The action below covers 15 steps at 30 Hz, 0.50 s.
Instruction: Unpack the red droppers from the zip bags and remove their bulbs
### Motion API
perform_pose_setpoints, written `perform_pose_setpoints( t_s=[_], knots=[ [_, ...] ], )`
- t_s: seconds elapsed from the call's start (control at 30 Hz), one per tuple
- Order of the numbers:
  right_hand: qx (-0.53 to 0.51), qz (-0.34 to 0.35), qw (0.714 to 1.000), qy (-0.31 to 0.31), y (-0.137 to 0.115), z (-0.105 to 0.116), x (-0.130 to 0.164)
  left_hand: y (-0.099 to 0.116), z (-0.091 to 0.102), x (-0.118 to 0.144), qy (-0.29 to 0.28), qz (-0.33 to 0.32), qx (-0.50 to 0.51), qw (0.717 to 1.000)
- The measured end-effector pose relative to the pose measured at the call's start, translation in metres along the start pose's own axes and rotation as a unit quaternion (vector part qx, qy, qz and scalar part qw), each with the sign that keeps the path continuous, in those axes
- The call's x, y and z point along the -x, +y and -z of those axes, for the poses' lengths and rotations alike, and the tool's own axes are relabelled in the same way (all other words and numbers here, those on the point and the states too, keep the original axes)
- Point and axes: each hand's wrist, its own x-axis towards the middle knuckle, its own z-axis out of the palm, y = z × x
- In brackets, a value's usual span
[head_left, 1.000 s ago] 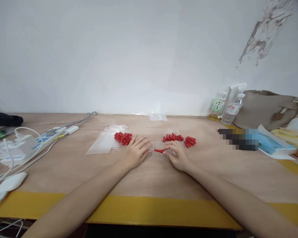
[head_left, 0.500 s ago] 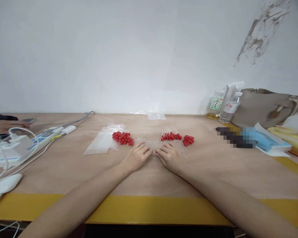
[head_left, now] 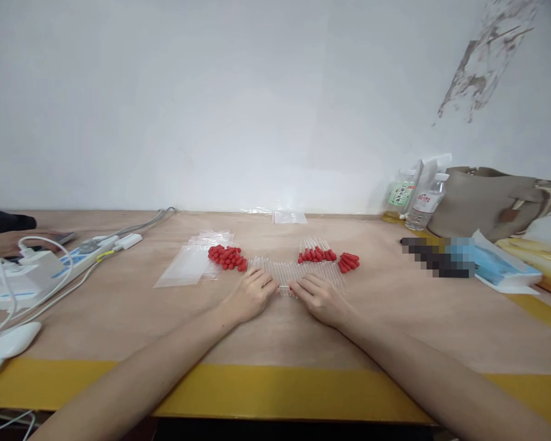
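1. Yellow tape edges the plywood table (head_left: 119, 318) at the bottom of the frame.
2. At mid-frame the left hand (head_left: 250, 294) and right hand (head_left: 319, 298) lie flat, fingers spread, gripping nothing.
3. Their fingertips touch a row of clear glass tubes (head_left: 287, 269), long axes pointing away; neither hand is nearer.
4. Behind lie red rubber bulbs (head_left: 228, 256) and, left, clear bags (head_left: 186, 264).

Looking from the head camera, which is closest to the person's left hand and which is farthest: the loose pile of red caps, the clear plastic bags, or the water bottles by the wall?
From the left hand:
1. Pile of red caps, just beyond it, slightly left.
2. Clear plastic bags, further left on the table.
3. Water bottles, far off to the right, against the wall.
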Motion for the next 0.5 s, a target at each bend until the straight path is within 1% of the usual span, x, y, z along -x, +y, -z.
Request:
perform_pose_setpoints(
  t_s=[0.07, 0.1, 0.13, 0.2, 0.27, 0.33, 0.43, 0.5],
  knots=[
    [0.000, 0.001, 1.000, 0.001, 0.004, 0.001, 0.003, -0.003, 0.002, 0.001, -0.001, 0.005, -0.007, 1.000],
    [-0.002, -0.010, 1.000, 0.010, 0.008, 0.003, 0.005, -0.006, 0.003, 0.002, 0.001, 0.016, -0.012, 1.000],
    [-0.005, -0.035, 0.999, 0.029, 0.012, 0.005, 0.007, -0.010, 0.005, 0.004, 0.009, 0.038, -0.016, 0.999],
    [-0.014, -0.127, 0.988, 0.088, 0.024, 0.010, 0.011, -0.021, 0.007, 0.007, 0.025, 0.108, -0.016, 0.994],
    [-0.021, -0.236, 0.961, 0.139, 0.037, 0.017, 0.014, -0.032, 0.009, 0.009, 0.033, 0.184, 0.002, 0.982],
    [-0.031, -0.323, 0.933, 0.156, 0.053, 0.024, 0.016, -0.039, 0.008, 0.008, 0.030, 0.223, 0.031, 0.974],
    [-0.069, -0.423, 0.889, 0.160, 0.077, 0.029, 0.024, -0.043, 0.001, 0.004, 0.024, 0.217, 0.059, 0.974],
    [-0.088, -0.485, 0.858, 0.148, 0.095, 0.030, 0.033, -0.042, -0.005, 0.001, 0.022, 0.206, 0.066, 0.976]
  ],
)
